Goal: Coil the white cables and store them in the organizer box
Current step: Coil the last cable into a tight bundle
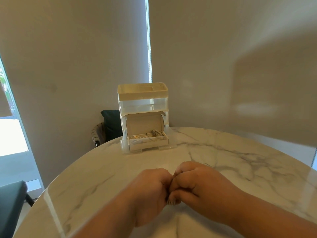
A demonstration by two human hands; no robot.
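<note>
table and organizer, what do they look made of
Table: polished marble or a marble-look slab, judging by grey veins on white and glossy reflections. Organizer: likely plastic, with a see-through glossy middle under an opaque cream top.

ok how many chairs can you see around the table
2. One chair with a dark cushion stands beyond the table, left of the organizer box; a second, a dark seat, is at the lower left. Others may be out of frame.

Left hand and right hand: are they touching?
Touching. The head view shows the left hand and right hand meeting at the knuckles, no gap between them.
</note>
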